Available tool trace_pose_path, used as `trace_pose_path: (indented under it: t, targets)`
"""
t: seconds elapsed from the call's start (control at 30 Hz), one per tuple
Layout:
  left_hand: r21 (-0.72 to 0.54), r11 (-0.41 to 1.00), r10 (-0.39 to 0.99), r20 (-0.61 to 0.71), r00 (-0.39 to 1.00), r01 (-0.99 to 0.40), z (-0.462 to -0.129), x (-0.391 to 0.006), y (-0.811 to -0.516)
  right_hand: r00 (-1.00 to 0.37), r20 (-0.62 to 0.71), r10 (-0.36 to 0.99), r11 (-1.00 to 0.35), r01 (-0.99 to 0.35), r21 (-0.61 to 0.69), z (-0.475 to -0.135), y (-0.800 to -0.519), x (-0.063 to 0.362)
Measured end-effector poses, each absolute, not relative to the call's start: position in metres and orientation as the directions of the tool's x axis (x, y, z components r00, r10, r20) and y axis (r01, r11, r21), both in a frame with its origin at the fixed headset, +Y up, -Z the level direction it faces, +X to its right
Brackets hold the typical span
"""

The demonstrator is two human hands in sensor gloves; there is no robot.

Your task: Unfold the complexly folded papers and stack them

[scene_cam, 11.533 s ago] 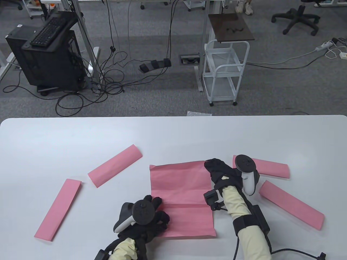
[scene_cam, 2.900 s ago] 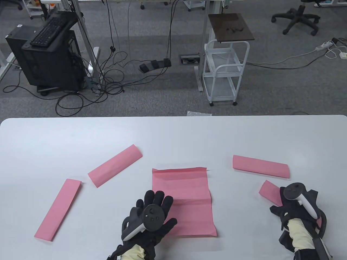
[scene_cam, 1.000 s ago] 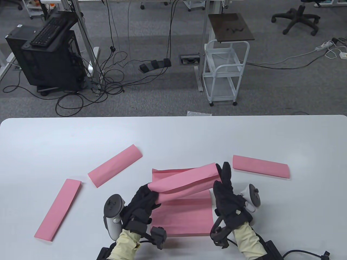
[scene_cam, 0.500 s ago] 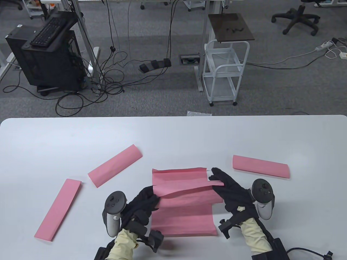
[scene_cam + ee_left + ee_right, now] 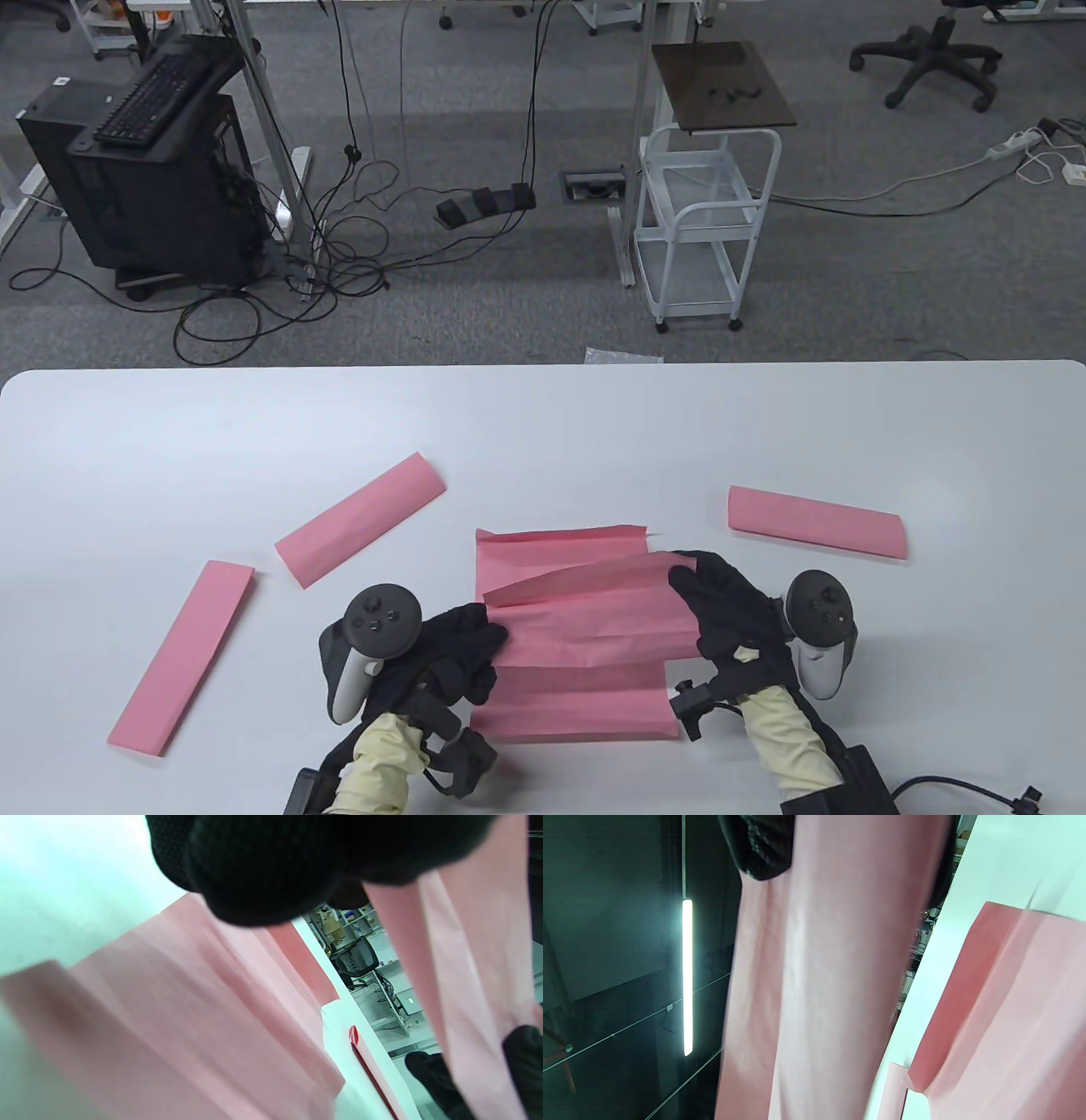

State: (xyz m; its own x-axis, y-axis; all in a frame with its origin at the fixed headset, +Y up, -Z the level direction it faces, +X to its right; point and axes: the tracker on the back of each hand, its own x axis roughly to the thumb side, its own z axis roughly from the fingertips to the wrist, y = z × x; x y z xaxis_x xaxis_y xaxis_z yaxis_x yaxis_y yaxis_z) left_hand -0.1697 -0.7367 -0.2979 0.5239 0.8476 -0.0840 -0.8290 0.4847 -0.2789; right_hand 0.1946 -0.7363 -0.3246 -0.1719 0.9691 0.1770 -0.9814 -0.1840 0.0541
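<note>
Your left hand (image 5: 462,649) and right hand (image 5: 721,607) each grip one end of the same pink sheet (image 5: 594,615), fingers curled over its edges, left hand on the left end, right hand on the right end. The sheet is partly opened, with creases running across it between your two grips, and it is held up off the table (image 5: 543,424); the wrist views show it hanging from the fingers with the table below. Directly under it lies a flat pink sheet (image 5: 560,543), already unfolded, its far edge sticking out beyond the held one and its near edge showing below your hands. In the left wrist view the gloved fingers (image 5: 271,866) sit at the top with the held paper running down the right side; how many fingers are actually on the paper I cannot tell, it is blurred. Three folded pink strips are still on the table: one (image 5: 816,521) just beyond your right hand, one (image 5: 361,518) beyond and left of your left hand, and one (image 5: 182,658) well off to the left of your left hand.
</note>
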Motion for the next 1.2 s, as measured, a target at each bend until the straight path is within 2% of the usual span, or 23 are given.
trace_pose_path:
  t: [0.13,0.2,0.23,0.3,0.47,0.53,0.67,0.8,0.93,1.07,1.13,1.2]
  targets:
    - [-0.33,0.438,0.852,-0.145,0.503,-0.837,-0.299,-0.175,-0.739,-0.173,0.207,0.963,-0.186,-0.981,0.046,-0.324,-0.734,0.192]
    - [-0.416,0.33,0.864,-0.228,0.448,-0.847,-0.299,-0.178,-0.742,-0.18,0.223,0.958,-0.195,-0.98,0.046,-0.323,-0.732,0.191]
    - [-0.435,0.306,0.872,-0.229,0.433,-0.847,-0.299,-0.179,-0.742,-0.185,0.229,0.956,-0.199,-0.979,0.043,-0.323,-0.731,0.191]
    - [-0.399,0.285,0.89,-0.227,0.395,-0.872,-0.299,-0.18,-0.743,-0.177,0.233,0.956,-0.196,-0.979,0.06,-0.324,-0.731,0.191]
    - [-0.397,0.236,0.909,-0.233,0.346,-0.887,-0.298,-0.176,-0.745,-0.147,0.221,0.964,-0.165,-0.984,0.065,-0.323,-0.735,0.189]
    - [-0.348,0.269,0.912,-0.207,0.354,-0.898,-0.297,-0.177,-0.745,-0.129,0.212,0.969,-0.15,-0.985,0.087,-0.324,-0.736,0.187]
    - [-0.222,0.238,0.926,-0.242,0.29,-0.946,-0.292,-0.175,-0.745,-0.114,0.218,0.969,-0.144,-0.981,0.127,-0.325,-0.73,0.184]
    - [-0.244,0.243,0.915,-0.263,0.306,-0.939,-0.292,-0.17,-0.744,-0.144,0.207,0.968,-0.17,-0.979,0.116,-0.332,-0.723,0.186]
    - [-0.258,0.267,0.933,-0.173,0.316,-0.929,-0.289,-0.17,-0.743,-0.16,0.114,0.98,-0.173,-0.979,0.11,-0.346,-0.718,0.188]
    - [-0.349,0.314,0.928,-0.082,0.363,-0.883,-0.281,-0.176,-0.75,-0.146,-0.008,0.989,-0.145,-0.985,0.094,-0.364,-0.715,0.191]
    - [-0.311,0.3,0.941,-0.058,0.333,-0.902,-0.276,-0.175,-0.755,-0.164,-0.063,0.984,-0.155,-0.979,0.133,-0.37,-0.717,0.188]
    - [-0.284,0.317,0.942,-0.02,0.336,-0.905,-0.274,-0.174,-0.757,-0.195,-0.094,0.976,-0.184,-0.976,0.113,-0.375,-0.717,0.187]
